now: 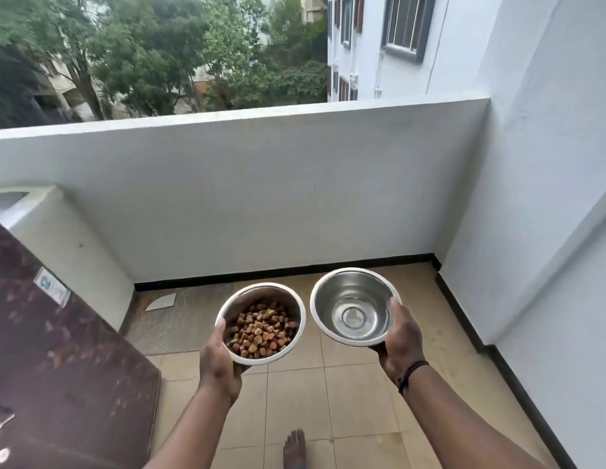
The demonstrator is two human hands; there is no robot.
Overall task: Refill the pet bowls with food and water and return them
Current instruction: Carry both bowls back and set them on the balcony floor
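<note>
Both steel bowls are up in the air, carried side by side over the tiled balcony floor and not touching each other. The left hand holds the kibble bowl from below and from its near left side, thumb hooked over the rim and the other fingers hidden beneath it. The right hand holds the water bowl the same way on its near right side, thumb on the rim. Whether that bowl really carries water is hard to say: its inside shines and shows rings, but no clear surface line can be made out. What matters for setting them down is that the floor lies straight below and a little ahead of both hands, toward the foot of the parapet wall, where a pale ribbed mat lies left of the kibble bowl; the left hand is nearer to it. The bowls sit nearly level, the kibble bowl tipped slightly toward the camera. A bare foot shows at the bottom edge, and a dark brown slab fills the left side, cut off by the frame.
</note>
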